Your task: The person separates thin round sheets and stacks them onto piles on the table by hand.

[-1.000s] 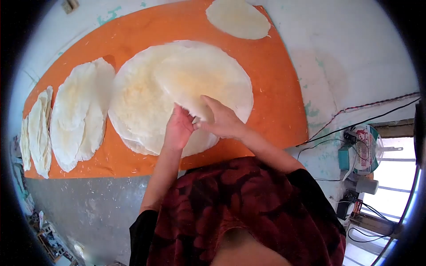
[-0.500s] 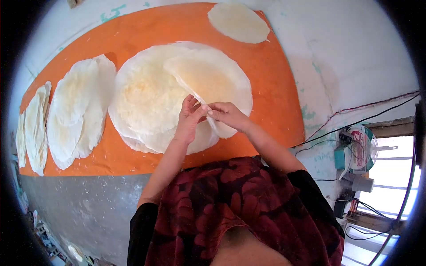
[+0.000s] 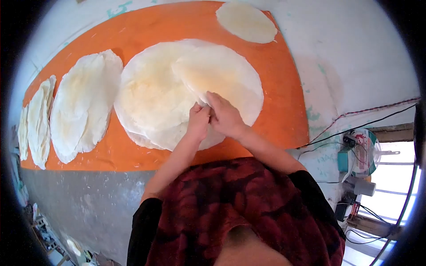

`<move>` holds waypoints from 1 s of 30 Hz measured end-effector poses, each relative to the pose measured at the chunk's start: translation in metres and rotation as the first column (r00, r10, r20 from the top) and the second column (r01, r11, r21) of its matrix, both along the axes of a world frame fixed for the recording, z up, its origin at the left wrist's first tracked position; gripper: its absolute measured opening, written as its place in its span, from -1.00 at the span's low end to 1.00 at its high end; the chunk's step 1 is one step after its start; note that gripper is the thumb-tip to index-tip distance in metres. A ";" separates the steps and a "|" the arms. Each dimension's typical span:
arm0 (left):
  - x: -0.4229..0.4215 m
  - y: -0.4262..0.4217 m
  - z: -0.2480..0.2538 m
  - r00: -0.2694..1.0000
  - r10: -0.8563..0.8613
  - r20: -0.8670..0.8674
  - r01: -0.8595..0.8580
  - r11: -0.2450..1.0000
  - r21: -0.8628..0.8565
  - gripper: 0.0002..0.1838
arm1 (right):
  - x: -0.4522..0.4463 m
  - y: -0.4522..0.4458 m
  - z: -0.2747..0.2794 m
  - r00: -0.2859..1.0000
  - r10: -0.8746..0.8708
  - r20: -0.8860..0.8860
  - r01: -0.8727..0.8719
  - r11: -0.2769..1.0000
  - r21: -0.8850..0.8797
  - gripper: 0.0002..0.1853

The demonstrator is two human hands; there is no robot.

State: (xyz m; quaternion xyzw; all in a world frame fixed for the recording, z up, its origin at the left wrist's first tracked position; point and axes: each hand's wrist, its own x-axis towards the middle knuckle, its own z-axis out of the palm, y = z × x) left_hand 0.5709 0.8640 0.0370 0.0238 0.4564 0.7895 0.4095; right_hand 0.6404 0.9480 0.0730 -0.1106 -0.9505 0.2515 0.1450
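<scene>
One bare left hand point(image 3: 199, 120) and one bare right hand point(image 3: 227, 118), together, pinch a thin round cream-white sheet point(image 3: 219, 73), whose edge uneven tugging could tear.

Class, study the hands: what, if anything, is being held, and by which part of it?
The left hand and right hand meet at the edge of the top pale sheet, seemingly pinching it there, but the grip itself is hidden.

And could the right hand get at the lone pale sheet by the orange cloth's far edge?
Probably, with a stretch: between the right hand and the lone sheet lie only the flat large pile and orange cloth.
</scene>
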 end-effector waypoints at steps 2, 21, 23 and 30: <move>-0.003 0.001 0.006 0.998 0.014 0.065 -0.012 0.999 -0.035 -0.79 | -0.001 0.013 -0.006 0.996 0.058 0.069 -0.041 0.973 -0.229 -0.46; -0.057 -0.116 -0.040 0.975 0.215 0.064 -0.182 0.926 -0.329 -0.86 | 0.000 0.247 0.110 0.862 -0.494 -0.109 0.505 0.828 0.245 -0.78; -0.058 -0.118 -0.043 0.971 0.238 0.022 -0.219 0.922 -0.318 -0.87 | -0.018 0.219 0.163 0.885 -0.340 -0.319 0.440 0.837 0.326 -0.76; -0.062 -0.129 -0.051 0.925 0.355 -0.135 -0.380 0.854 -0.356 -0.79 | -0.067 0.063 0.191 0.987 0.054 -0.150 0.034 0.845 0.533 -0.74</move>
